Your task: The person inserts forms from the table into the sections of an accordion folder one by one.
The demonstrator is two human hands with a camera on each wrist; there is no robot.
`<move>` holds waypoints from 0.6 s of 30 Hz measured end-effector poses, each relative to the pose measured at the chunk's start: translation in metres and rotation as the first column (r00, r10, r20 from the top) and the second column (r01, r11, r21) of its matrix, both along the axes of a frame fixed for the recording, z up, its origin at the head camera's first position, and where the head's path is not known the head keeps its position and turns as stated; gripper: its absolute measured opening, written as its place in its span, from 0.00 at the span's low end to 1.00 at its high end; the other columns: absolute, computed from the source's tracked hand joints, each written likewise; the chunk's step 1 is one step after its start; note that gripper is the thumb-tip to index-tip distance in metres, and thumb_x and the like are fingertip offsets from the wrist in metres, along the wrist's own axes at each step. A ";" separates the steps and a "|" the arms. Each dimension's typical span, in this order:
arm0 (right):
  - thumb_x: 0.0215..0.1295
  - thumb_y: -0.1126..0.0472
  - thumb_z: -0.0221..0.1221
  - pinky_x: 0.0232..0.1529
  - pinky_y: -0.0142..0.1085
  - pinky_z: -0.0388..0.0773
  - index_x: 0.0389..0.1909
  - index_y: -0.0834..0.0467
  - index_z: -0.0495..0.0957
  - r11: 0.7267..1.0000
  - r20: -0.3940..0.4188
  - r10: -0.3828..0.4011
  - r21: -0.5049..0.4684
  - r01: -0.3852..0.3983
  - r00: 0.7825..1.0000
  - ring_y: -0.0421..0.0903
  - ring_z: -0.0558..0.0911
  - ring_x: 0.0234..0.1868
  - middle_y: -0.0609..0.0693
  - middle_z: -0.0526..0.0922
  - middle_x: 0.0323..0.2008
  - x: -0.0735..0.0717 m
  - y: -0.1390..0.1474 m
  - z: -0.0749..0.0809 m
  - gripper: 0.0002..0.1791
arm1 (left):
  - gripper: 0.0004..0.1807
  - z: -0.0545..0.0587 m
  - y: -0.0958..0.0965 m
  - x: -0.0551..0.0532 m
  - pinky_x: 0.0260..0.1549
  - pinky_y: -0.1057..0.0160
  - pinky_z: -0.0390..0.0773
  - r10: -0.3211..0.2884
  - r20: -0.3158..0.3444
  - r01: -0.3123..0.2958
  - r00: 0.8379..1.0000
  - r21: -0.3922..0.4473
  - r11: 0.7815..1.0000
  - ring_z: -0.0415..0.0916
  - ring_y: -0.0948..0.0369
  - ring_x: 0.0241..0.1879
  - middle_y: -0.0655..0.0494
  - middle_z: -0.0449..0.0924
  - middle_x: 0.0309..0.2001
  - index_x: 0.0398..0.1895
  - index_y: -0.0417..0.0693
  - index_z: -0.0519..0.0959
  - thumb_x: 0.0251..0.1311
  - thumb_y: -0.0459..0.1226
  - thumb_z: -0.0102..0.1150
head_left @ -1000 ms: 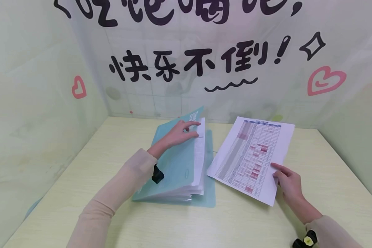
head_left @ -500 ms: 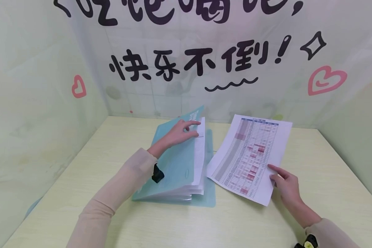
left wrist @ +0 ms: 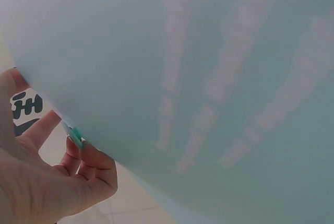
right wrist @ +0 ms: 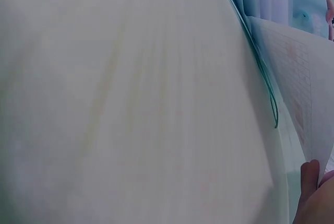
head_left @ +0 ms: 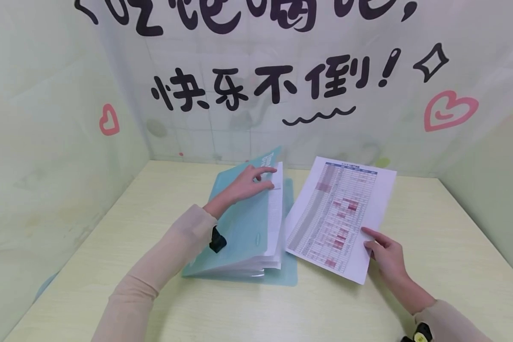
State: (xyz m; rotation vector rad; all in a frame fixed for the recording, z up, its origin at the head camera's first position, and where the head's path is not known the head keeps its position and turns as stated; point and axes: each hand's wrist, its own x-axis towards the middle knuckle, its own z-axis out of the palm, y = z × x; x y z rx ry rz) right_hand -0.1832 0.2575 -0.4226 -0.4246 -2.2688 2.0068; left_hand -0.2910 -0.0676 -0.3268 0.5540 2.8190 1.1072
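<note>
A light teal folder (head_left: 239, 237) lies on the table, its front cover lifted and white pages (head_left: 274, 237) fanned underneath. My left hand (head_left: 250, 183) pinches the cover and top pages near their upper right edge. The left wrist view has the thumb and curled fingers (left wrist: 104, 169) at the cover's edge. To the folder's right, my right hand (head_left: 386, 259) holds a printed sheet of paper (head_left: 333, 218) by its right edge, thumb against fingers. The sheet is tilted above the table, its red-marked table facing up. Its lower left corner is close to the folder's back cover (head_left: 288, 266).
The pale wooden table (head_left: 213, 313) runs back to a printed cloth wall (head_left: 222, 137), with cloth walls at both sides. A thin teal cord loop (right wrist: 275, 114) hangs by the folder in the right wrist view. A blue edge (head_left: 44, 287) shows at far left.
My right hand has moved left with the sheet, bringing it nearer the folder. The left hand and the lifted cover have stayed in place.
</note>
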 end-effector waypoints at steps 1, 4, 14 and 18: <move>0.57 0.71 0.50 0.31 0.26 0.71 0.57 0.69 0.63 1.000 0.002 0.012 0.004 -0.012 1.000 0.32 0.72 0.31 0.62 0.64 0.54 -0.001 -0.001 0.000 0.24 | 0.25 0.000 0.000 0.000 0.32 0.61 0.65 0.000 -0.002 0.000 1.000 0.002 1.000 0.61 0.58 0.40 0.52 0.64 0.41 0.58 0.59 0.68 0.55 0.48 0.52; 0.57 0.71 0.50 0.31 0.26 0.70 0.57 0.69 0.63 0.999 0.014 0.036 0.011 -0.036 0.999 0.33 0.72 0.31 0.61 0.66 0.52 -0.003 -0.005 0.000 0.24 | 0.25 0.000 0.000 -0.001 0.32 0.61 0.64 0.001 -0.007 -0.001 1.000 0.007 1.000 0.61 0.58 0.40 0.52 0.64 0.40 0.58 0.59 0.68 0.55 0.48 0.52; 0.55 0.70 0.51 0.30 0.26 0.68 0.56 0.67 0.67 0.997 0.048 0.077 -0.012 -0.076 0.996 0.34 0.69 0.34 0.60 0.65 0.54 -0.010 -0.016 -0.001 0.24 | 0.25 0.000 0.000 -0.003 0.31 0.61 0.64 0.003 0.008 -0.003 1.000 0.013 1.000 0.61 0.58 0.40 0.52 0.64 0.41 0.58 0.58 0.69 0.54 0.48 0.52; 0.55 0.70 0.51 0.32 0.26 0.68 0.56 0.68 0.66 0.994 0.062 0.100 -0.047 -0.097 0.993 0.35 0.69 0.36 0.62 0.62 0.57 -0.011 -0.022 -0.001 0.24 | 0.25 0.000 0.000 -0.004 0.31 0.61 0.64 0.006 0.013 -0.006 1.000 0.012 1.000 0.61 0.58 0.40 0.52 0.64 0.41 0.58 0.59 0.68 0.54 0.48 0.52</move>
